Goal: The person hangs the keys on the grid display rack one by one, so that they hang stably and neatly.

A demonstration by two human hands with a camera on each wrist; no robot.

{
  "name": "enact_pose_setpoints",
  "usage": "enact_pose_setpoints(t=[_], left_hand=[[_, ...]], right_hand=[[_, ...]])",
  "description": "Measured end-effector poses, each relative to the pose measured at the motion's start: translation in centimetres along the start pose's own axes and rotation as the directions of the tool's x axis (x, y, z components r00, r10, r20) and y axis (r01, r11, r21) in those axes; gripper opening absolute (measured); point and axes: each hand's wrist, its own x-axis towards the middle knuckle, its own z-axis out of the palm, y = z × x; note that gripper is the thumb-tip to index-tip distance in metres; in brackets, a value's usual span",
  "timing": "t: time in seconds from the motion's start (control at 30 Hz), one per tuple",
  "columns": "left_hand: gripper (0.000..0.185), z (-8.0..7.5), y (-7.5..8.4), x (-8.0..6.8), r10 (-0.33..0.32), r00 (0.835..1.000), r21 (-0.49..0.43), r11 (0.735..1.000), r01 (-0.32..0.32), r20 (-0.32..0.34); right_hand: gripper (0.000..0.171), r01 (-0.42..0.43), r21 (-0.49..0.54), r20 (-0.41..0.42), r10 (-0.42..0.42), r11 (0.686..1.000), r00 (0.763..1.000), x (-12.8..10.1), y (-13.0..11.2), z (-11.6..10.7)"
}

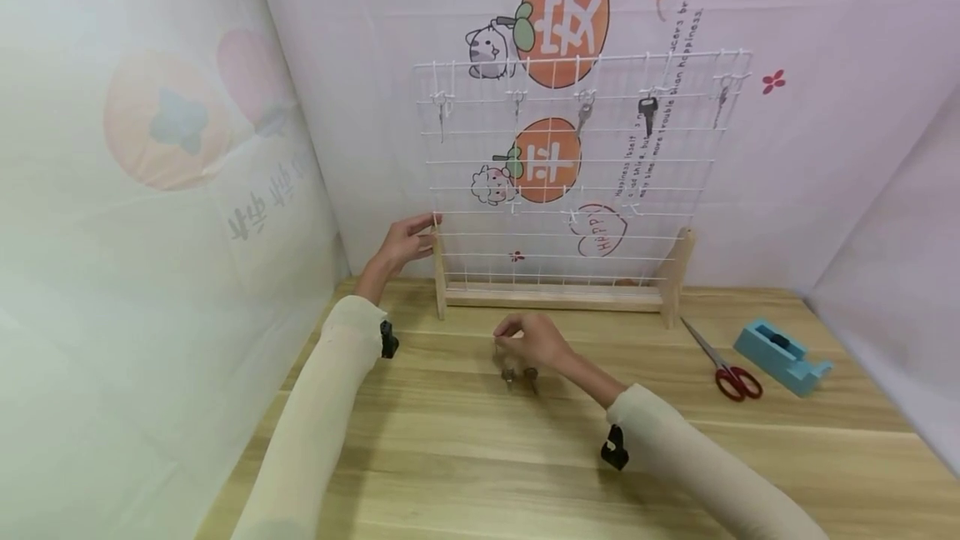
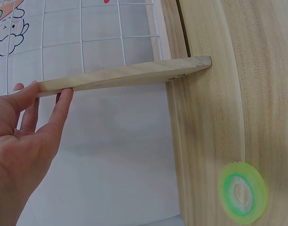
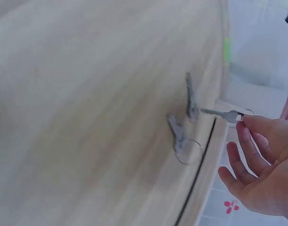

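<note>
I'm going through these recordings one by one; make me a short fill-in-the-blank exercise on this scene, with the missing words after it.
1. The right hand pinches one key, while ____ more keys lie on the tabletop.
2. The wooden side support of the rack is held by the person's ____ hand.
3. Beside the tape dispenser lie ____-handled scissors.
4. The yellow-green roll is a roll of ____.
Missing words: two; left; red; tape.

“安” (image 1: 572, 25), “平” (image 1: 550, 163), “HAPPY” (image 1: 602, 230) on backdrop (image 1: 375, 19)

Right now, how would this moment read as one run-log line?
left hand: grips wooden upright | right hand: holds key | table: two other keys
</note>
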Motion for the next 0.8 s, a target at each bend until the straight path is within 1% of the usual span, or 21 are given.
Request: enact_pose_setpoints(t=[0.17, 0.4, 0.63, 0.8], left_hand=[[0.053, 0.0, -0.1, 0.0, 0.001, 1.000, 0.001, 1.000, -0.001, 0.004], [0.052, -0.1, 0.1, -0.2, 0.006, 1.000, 0.010, 1.000, -0.006, 0.004], [0.052, 0.1, 0.1, -0.3, 0.001, 1.000, 0.028, 1.000, -0.001, 0.008], [0.051, -0.1, 0.0, -0.3, 0.000, 1.000, 0.029, 1.000, 0.000, 0.008]], right_hand=[[0.004, 0.036, -0.007, -0.051, -0.037, 0.999, 0.998, 0.7, -0.2, -1.9], [0.005, 0.081, -0.002, -0.110, -0.081, 0.997, 0.991, 2.1, -1.0, -5.2], [0.014, 0.002, 0.013, -0.128, -0.001, 1.000, 0.992, 3.9, -2.6, -8.9], [0.013, 0.009, 0.012, -0.183, -0.007, 1.000, 0.983, 5.2, -3.7, -10.8]])
